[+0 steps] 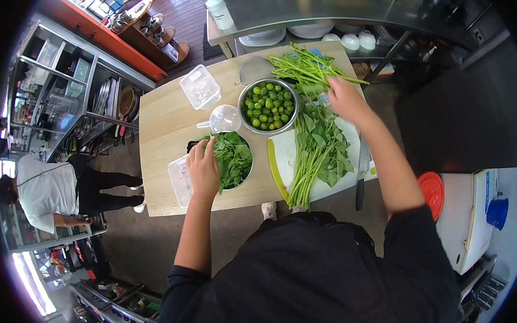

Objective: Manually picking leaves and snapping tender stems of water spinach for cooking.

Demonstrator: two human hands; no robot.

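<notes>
My left hand [203, 166] rests at the left rim of a round bowl of loose green leaves [234, 159], fingers apart over the leaves. My right hand [345, 96] is at the stems of a leafy green bunch [308, 66] at the table's far right; blur and the hand hide whether it grips them. Another bunch of long-stemmed greens [315, 149] lies across a white cutting board with a green edge [277, 169]. A black-handled knife [360, 187] lies at the board's right side. Between the hands stands a steel bowl of small green citrus fruits [268, 106].
On the wooden table [160, 118] are a clear plastic tub [200, 87], a clear dipper [224, 118], a mesh strainer [256, 69] and a plastic container [180, 181]. A steel counter [268, 12] stands beyond. A person in a white shirt [49, 185] stands at left.
</notes>
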